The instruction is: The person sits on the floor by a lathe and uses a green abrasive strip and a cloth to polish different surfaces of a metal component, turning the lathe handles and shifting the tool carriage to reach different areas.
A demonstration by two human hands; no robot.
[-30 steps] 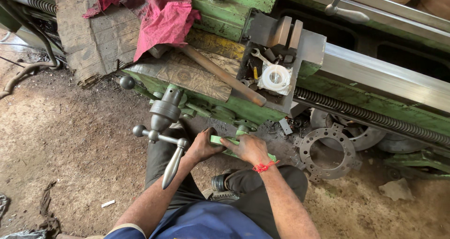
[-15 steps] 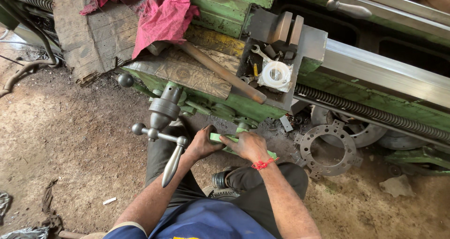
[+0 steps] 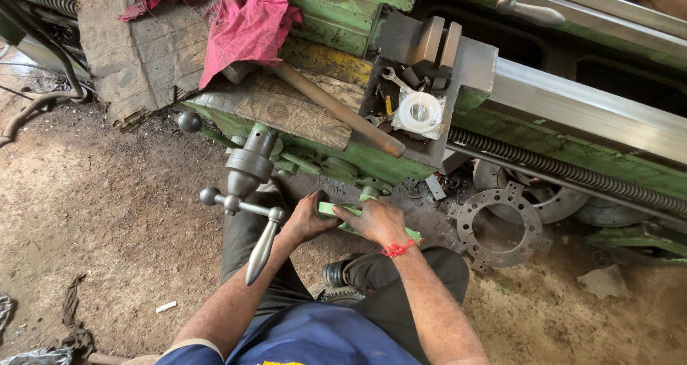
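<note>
Location: Below the front edge of the green lathe, over the dirt floor, both hands were on a flat green bar.
Left hand: closed around the bar's near end, fingers curled over it.
Right hand: clamped over the bar's middle, red thread at the wrist.
Green bar: mostly hidden by the hands, its far end showing past the right wrist.
Handling, judged: rigid painted metal, moderately heavy, possibly oily; best gripped across the flat faces near both ends.
Surroundings: crank handle just left; perforated steel ring on the floor, right.
</note>
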